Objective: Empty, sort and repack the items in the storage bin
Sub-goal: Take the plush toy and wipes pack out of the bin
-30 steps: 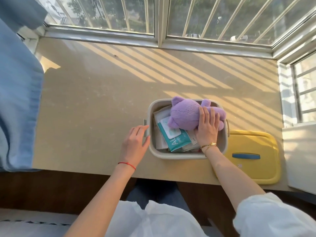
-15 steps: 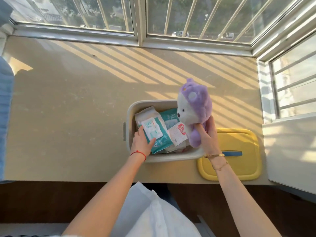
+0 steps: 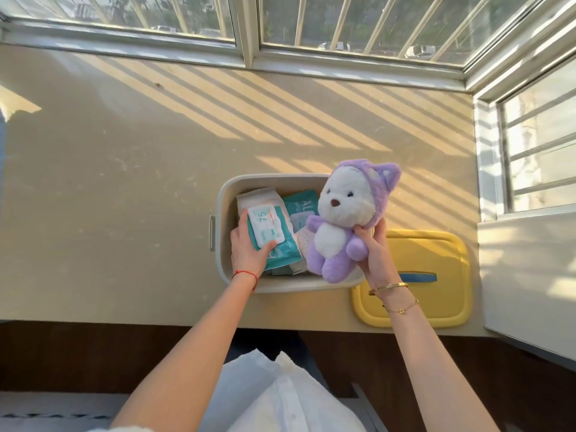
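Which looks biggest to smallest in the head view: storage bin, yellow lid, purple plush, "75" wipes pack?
1. storage bin
2. yellow lid, partly hidden, so close to the bin
3. purple plush, raised nearer the camera
4. "75" wipes pack

A wide beige counter is seen running up to the window frames at its far and right edges, striped with slanted bars of sunlight. Two things are carried directly on it: a pale grey storage bin near the front edge, and a yellow lid (with a blue handle) laid flat just beside the bin's right side.
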